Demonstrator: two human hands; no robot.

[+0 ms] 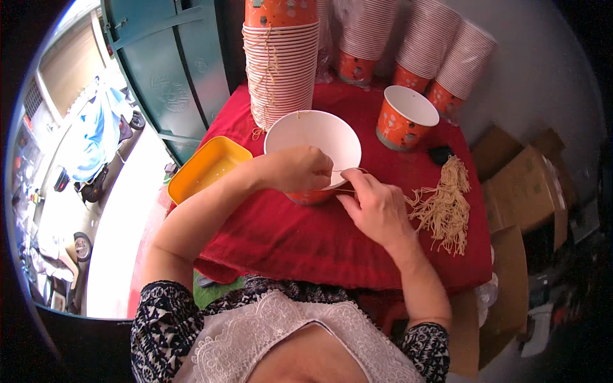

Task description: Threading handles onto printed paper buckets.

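Note:
In front of me stands a paper bucket point(325, 137), white inside and orange outside, its open mouth facing up. My left hand point(297, 169) is closed over its near rim, fingers curled round a thin beige string point(338, 171). The string runs across to my right hand point(378, 207), which pinches it between thumb and fingertips just right of the rim. Both hands are close together, and the left fist hides part of the bucket's near side. To the right lies a loose bundle of beige strings point(449, 204).
A red cloth point(274, 239) covers the table. Behind the bucket rises a tall stack of buckets point(281, 76) with strings hanging down it. A yellow basin point(207, 166) sits left, a single orange bucket point(405, 121) back right. More stacks point(428, 38) line the wall; cardboard boxes point(520, 188) stand right.

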